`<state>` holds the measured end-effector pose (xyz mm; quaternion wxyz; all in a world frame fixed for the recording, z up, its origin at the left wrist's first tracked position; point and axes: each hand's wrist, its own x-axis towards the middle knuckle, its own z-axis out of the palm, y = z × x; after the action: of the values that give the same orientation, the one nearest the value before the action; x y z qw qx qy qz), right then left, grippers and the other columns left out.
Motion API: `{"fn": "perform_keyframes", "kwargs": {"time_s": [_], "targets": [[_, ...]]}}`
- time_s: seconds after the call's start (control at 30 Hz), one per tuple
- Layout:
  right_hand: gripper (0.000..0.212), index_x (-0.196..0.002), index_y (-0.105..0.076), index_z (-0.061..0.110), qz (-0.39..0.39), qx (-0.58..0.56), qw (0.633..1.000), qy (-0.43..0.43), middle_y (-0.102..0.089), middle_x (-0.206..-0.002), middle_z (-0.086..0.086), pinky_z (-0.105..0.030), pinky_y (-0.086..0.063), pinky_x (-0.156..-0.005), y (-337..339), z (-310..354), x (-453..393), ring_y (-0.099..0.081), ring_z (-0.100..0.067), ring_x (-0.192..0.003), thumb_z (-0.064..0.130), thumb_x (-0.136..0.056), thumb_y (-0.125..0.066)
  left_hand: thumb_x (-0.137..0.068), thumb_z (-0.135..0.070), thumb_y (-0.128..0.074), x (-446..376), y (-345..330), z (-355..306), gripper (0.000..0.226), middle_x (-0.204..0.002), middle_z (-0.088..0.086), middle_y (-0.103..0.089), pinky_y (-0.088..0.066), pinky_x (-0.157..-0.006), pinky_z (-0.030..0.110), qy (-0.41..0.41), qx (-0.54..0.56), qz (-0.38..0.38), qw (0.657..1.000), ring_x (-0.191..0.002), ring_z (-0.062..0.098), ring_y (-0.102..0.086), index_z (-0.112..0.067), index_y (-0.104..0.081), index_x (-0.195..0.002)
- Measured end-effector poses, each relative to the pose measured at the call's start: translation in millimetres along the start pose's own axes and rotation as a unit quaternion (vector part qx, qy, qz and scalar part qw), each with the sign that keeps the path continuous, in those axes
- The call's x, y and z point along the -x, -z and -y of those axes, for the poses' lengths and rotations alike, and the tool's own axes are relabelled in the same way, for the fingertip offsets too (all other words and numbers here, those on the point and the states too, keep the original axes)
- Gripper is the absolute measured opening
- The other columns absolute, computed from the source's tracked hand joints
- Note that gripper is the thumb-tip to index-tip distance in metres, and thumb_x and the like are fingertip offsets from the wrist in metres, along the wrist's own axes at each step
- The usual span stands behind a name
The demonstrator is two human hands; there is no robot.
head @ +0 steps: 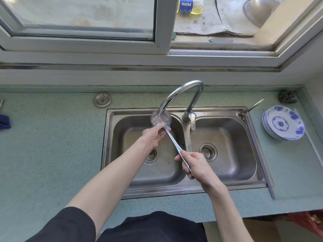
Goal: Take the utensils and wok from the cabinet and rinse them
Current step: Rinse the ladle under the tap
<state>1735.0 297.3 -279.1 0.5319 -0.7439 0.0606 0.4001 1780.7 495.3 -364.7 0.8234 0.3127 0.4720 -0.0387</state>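
A long steel ladle (172,139) is held slanted over the left basin of the double steel sink (227,186). Its round bowl sits right under the curved faucet (181,95) spout, and water splashes in it. My right hand (194,165) grips the handle's lower end. My left hand (153,136) reaches up to the bowl, its fingers touching the bowl's underside and rim. No wok is in view.
A stack of blue-and-white plates (284,124) stands on the green counter right of the sink. A steel scrubber (286,96) lies in the back right corner, a round metal cap (102,99) behind the left basin, a blue cloth (4,121) at far left. A window runs behind.
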Motion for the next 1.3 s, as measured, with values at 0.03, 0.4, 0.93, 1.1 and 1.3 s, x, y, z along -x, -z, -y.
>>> {"fn": "perform_keyframes", "kwargs": {"time_s": [0.03, 0.4, 0.93, 1.1, 1.3], "targets": [[0.042, -0.095, -0.072, -0.001, -0.001, -0.002, 1.000, 0.000, -0.044, -0.048, -0.002, -0.020, -0.029, -0.040, -1, 1, 1, -0.034, -0.012, -0.039, 0.031, -0.110, -0.050, -0.094, -0.006, -0.072, 2, -1, 0, 0.022, -0.084, 0.023, -0.076, -0.059, -0.050, 0.026, -0.013, -0.011, -0.015, 1.000, -0.065, 0.025, -0.077, 0.009, -0.064, -0.108], [0.041, -0.093, -0.072, 0.003, -0.004, -0.004, 1.000, -0.009, -0.044, -0.050, -0.002, -0.019, -0.029, -0.040, -9, 6, -5, -0.035, -0.013, -0.041, 0.034, -0.109, -0.050, -0.108, -0.018, -0.048, 16, -10, 3, 0.033, -0.084, 0.021, -0.073, -0.060, -0.052, 0.026, -0.024, 0.006, 0.013, 1.000, -0.060, 0.022, -0.075, 0.013, -0.058, -0.114], [0.044, -0.093, -0.071, 0.001, 0.006, 0.014, 1.000, 0.023, -0.046, -0.052, -0.004, -0.022, -0.033, -0.044, -22, -3, -2, -0.038, -0.014, -0.045, 0.036, -0.110, -0.049, -0.109, -0.027, -0.048, 12, -6, 0, 0.042, -0.067, 0.016, -0.073, -0.057, -0.046, 0.025, -0.048, -0.006, -0.059, 0.997, -0.051, 0.019, -0.071, 0.012, -0.062, -0.102], [0.046, -0.094, -0.070, -0.001, 0.005, 0.015, 1.000, 0.025, -0.046, -0.052, -0.004, -0.022, -0.033, -0.043, -21, -4, -3, -0.038, -0.015, -0.045, 0.037, -0.109, -0.049, -0.094, -0.019, -0.075, 18, -7, -1, 0.032, -0.067, 0.009, -0.073, -0.057, -0.051, 0.023, -0.048, -0.018, -0.037, 0.998, -0.056, 0.016, -0.071, 0.009, -0.068, -0.107], [0.042, -0.090, -0.070, 0.004, 0.010, 0.020, 0.999, 0.028, -0.046, -0.049, -0.001, -0.024, -0.032, -0.044, -26, -3, -2, -0.038, -0.015, -0.043, 0.034, -0.110, -0.049, -0.107, -0.031, -0.051, 14, -8, 4, 0.045, -0.053, 0.011, -0.066, -0.053, -0.044, 0.027, -0.077, -0.003, -0.094, 0.993, -0.045, 0.022, -0.065, 0.006, -0.062, -0.083]]}}
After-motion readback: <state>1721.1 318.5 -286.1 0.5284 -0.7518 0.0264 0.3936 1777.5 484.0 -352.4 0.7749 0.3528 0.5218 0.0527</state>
